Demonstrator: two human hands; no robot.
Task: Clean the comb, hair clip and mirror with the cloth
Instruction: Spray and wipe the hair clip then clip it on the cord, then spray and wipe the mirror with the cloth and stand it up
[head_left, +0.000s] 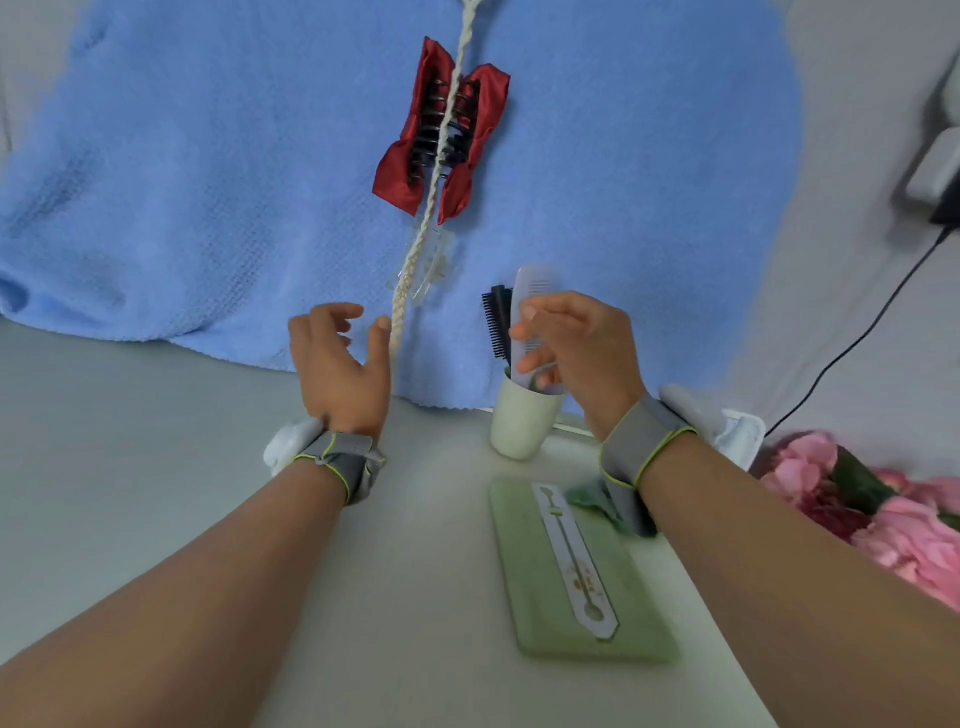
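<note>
One comb in hand: the pale see-thru comb (535, 291) is pinched in my R hand (576, 343), thumb on one side, fingers on the other, w/ its lower end at the mouth of the cream cup (522, 421). A black comb (496, 322) stands in the same cup, just beside it. My L hand (332, 364) is open w/ fingers loosely spread, holding nothing, thumb right by the braided cord (399, 317).

Step in hand, I reckon: get this comb clear of the cup and to the cloth. To do it well, lift straight up so the teeth don't snag the black comb or tip the cup, then pass one end to the L hand so the R can wipe along the teeth, not across.

The green cloth (587, 496), I think, is the blurred bit by my R wrist, mostly hidden. Next to it the green mirror (524, 566) lies flat on the worktop (156, 467), stand side up. Further back, a red hair clip (488, 114) and a clear hair clip (436, 260) sit on the cord over the blue towel (208, 182). Pink flowers (909, 525) far R.
</note>
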